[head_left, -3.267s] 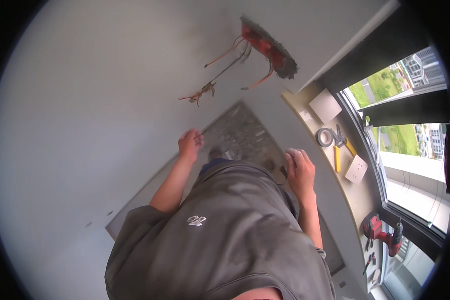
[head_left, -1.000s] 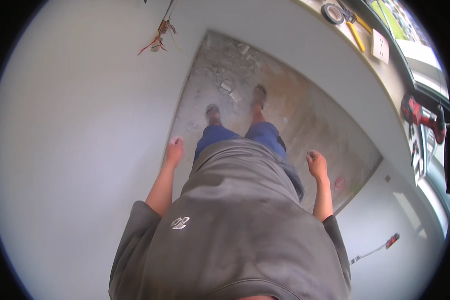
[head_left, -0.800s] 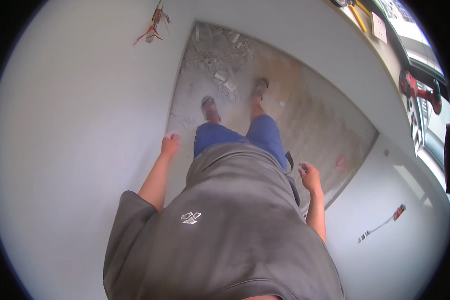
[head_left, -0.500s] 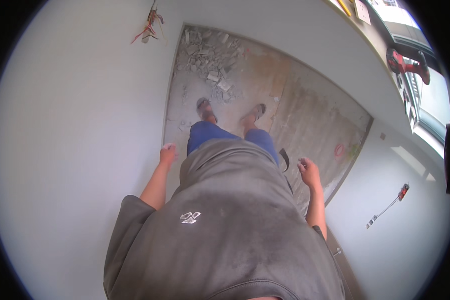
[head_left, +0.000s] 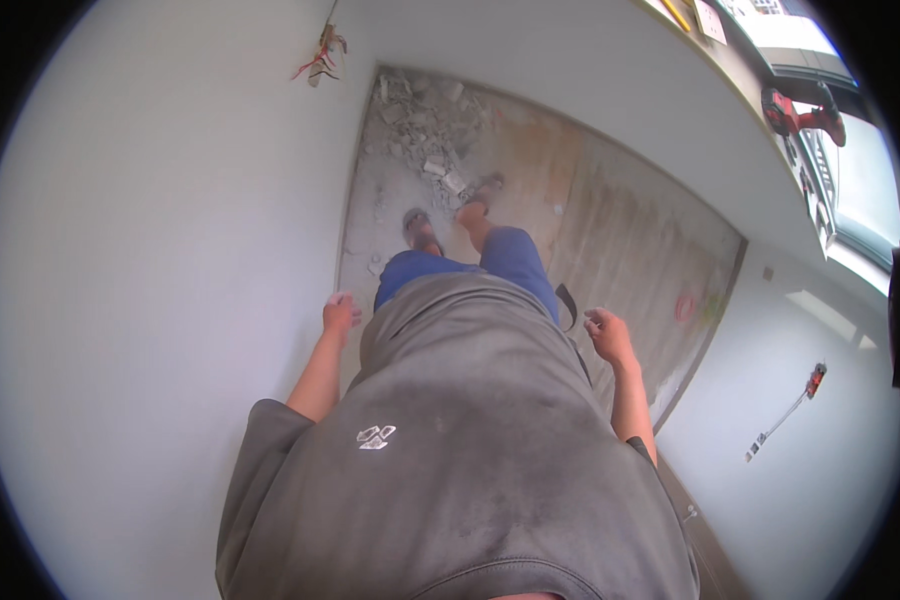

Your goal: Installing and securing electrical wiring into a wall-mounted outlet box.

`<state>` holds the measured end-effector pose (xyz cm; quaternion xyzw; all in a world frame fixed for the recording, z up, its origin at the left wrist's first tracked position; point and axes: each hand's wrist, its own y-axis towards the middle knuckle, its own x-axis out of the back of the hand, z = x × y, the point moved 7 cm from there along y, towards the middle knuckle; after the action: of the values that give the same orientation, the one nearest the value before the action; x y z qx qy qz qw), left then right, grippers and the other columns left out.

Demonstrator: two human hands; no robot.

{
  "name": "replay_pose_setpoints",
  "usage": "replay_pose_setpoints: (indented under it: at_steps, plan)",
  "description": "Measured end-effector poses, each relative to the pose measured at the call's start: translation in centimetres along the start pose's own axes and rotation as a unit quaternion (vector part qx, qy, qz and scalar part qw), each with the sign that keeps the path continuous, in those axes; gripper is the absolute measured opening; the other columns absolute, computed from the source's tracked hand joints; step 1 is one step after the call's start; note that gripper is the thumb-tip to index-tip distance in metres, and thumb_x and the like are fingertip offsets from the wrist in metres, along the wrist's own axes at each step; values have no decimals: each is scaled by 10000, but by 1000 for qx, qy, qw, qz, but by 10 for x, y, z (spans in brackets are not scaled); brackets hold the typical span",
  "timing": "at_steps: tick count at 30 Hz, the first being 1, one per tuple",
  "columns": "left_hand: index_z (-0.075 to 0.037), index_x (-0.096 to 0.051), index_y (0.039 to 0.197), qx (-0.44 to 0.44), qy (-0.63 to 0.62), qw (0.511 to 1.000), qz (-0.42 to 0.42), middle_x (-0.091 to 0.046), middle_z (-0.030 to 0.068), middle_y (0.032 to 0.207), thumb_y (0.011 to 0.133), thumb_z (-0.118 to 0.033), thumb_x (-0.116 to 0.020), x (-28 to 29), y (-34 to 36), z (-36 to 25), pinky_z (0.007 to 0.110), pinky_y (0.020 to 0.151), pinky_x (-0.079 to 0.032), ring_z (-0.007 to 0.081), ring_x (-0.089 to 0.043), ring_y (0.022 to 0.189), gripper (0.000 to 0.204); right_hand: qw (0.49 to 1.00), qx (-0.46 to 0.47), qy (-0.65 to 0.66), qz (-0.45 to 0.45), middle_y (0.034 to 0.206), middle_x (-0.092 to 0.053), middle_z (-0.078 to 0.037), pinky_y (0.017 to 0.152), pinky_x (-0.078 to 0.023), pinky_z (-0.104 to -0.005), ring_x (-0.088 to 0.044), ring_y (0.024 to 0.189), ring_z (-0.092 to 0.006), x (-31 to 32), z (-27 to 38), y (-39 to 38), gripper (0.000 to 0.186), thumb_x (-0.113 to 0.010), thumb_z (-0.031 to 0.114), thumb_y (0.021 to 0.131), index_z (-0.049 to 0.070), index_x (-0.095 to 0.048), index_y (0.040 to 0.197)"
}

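Observation:
At my left side hangs my left hand (head_left: 342,312), next to the pale wall (head_left: 170,300). Its fingers are loosely parted, with nothing visible in them. My right hand (head_left: 608,336) hangs by my right hip, near a dark strap (head_left: 567,307). Its dusty fingers are slightly bent and apart, and I see no object in them. Beyond my blue shorts (head_left: 515,262), my feet in sandals stand on the dusty floor, the right foot forward beside a heap of rubble (head_left: 420,130).
Red and other wires (head_left: 322,65) stick out of the left wall. A red and black power drill (head_left: 802,118) lies on the windowsill at upper right, near a white wall plate (head_left: 710,22). A pink coil (head_left: 684,307) lies on the floor. Wiring (head_left: 816,382) emerges from the right wall.
My right foot has stepped forward to the rubble's edge. The rubble now appears lower and closer in view. Both hands stay at my sides, the right swung slightly inward.

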<state>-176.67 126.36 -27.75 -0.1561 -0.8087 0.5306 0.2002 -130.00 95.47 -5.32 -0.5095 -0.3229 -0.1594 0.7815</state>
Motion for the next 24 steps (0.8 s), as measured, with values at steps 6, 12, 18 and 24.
replay_pose_setpoints:
  at_steps: [6,12,18,24]
  plan:
    - [-17,-658,1041,-102,106,988,-46,-693,97,882,890,-316,-601,3,-12,-2,308,782,-491,192,-648,862,340,999,48,1,-14,911,-697,-156,761,-519,-363,-675,825,-262,-5,0,31,265,-618,165,851,39,-655,1080]
    - [-35,-596,1094,-96,98,989,-54,-633,70,839,911,-272,-565,10,-2,-28,306,546,-480,168,-617,672,302,998,42,36,-38,900,-696,-160,714,-515,-331,-676,777,-240,-27,-8,50,258,-616,151,852,24,-650,1075]
    - [-88,-513,1181,-48,32,998,-13,-586,95,1015,936,-218,-520,18,14,-56,343,699,-527,217,-611,828,277,997,2,67,30,970,-695,-175,812,-516,-366,-669,924,-313,-63,-29,24,259,-625,160,846,57,-663,1080]
    - [-67,-527,1158,-42,-32,999,-14,-589,70,955,940,-236,-532,12,-14,-20,288,571,-488,157,-588,721,276,998,23,-37,54,997,-684,-178,827,-509,-374,-655,956,-331,-35,-31,55,257,-607,164,855,53,-660,1080]
